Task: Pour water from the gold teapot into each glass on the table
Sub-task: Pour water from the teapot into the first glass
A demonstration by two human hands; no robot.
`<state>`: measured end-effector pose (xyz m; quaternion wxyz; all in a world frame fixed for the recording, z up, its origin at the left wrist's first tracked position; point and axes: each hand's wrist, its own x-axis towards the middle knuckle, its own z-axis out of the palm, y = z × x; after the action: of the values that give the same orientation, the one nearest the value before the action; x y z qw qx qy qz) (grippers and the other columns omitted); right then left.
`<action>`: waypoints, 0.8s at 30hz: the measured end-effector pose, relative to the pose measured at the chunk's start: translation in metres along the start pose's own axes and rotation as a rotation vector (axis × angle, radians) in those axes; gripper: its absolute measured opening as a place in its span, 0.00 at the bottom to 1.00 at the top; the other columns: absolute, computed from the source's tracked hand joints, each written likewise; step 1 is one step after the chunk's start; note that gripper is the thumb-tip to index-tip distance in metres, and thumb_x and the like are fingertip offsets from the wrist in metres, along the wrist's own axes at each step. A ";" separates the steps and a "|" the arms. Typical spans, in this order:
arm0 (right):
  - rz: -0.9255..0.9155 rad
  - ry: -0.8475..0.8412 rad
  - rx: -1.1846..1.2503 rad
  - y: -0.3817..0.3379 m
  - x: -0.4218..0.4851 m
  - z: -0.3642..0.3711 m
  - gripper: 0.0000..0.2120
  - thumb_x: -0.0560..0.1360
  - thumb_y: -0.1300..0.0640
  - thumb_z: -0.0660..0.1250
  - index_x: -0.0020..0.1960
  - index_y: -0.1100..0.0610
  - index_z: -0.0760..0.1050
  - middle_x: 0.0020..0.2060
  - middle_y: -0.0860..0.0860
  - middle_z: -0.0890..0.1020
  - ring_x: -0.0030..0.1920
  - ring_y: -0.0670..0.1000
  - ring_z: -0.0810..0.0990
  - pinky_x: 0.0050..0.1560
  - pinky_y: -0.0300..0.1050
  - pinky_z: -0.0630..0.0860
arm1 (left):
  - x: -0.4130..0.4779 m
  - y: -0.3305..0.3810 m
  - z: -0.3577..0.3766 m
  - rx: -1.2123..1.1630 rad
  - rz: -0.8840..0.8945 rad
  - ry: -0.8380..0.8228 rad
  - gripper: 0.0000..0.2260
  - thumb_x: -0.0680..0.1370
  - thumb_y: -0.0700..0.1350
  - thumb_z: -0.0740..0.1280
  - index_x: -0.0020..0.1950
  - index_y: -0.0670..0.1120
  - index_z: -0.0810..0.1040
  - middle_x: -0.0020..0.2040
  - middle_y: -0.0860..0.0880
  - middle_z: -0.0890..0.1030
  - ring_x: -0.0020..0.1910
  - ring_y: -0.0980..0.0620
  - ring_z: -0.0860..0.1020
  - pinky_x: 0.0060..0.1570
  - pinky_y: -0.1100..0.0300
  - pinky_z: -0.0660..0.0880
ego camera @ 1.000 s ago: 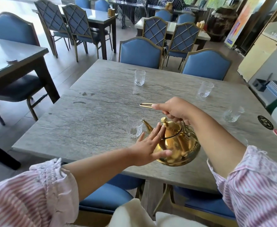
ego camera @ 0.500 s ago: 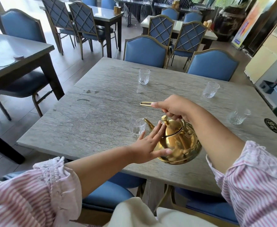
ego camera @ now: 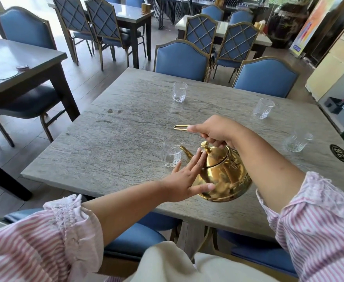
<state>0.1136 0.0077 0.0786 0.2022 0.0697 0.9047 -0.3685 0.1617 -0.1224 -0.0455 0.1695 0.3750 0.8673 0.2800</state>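
The gold teapot (ego camera: pixel 224 180) hangs tilted over the near part of the grey stone table (ego camera: pixel 126 139), its spout at the rim of the nearest glass (ego camera: pixel 170 153). My right hand (ego camera: pixel 216 131) grips the teapot's long wire handle from above. My left hand (ego camera: pixel 187 180) lies flat with fingers spread against the pot's left side and lid. Three more clear glasses stand on the table: one at the far middle (ego camera: pixel 179 92), one at the far right (ego camera: pixel 263 108) and one at the right (ego camera: pixel 295 141).
Blue padded chairs (ego camera: pixel 181 60) stand at the table's far side, and two more are tucked under the near edge. A black round coaster (ego camera: pixel 339 153) lies at the right edge. A dark table (ego camera: pixel 14 68) stands to the left, with more tables and chairs behind.
The teapot's spout has come a little closer to the nearest glass. Both hands keep their hold. The view has shifted slightly.
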 end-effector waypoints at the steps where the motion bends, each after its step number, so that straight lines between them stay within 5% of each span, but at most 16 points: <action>1: 0.002 0.000 -0.001 0.000 0.000 0.000 0.21 0.75 0.44 0.66 0.31 0.55 0.66 0.21 0.48 0.63 0.17 0.45 0.58 0.20 0.32 0.57 | 0.000 0.000 0.000 0.004 0.002 0.001 0.43 0.67 0.74 0.44 0.71 0.54 0.28 0.73 0.53 0.28 0.75 0.55 0.41 0.72 0.47 0.35; 24: 0.012 0.024 -0.063 -0.002 -0.005 0.003 0.22 0.75 0.43 0.66 0.30 0.55 0.66 0.14 0.44 0.63 0.16 0.45 0.59 0.24 0.36 0.60 | 0.001 0.001 0.008 -0.029 0.002 0.026 0.43 0.68 0.73 0.45 0.72 0.54 0.28 0.73 0.55 0.28 0.74 0.58 0.38 0.72 0.47 0.36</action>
<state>0.1182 0.0047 0.0801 0.1957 0.0731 0.9178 -0.3378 0.1660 -0.1183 -0.0512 0.1632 0.3699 0.8648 0.2976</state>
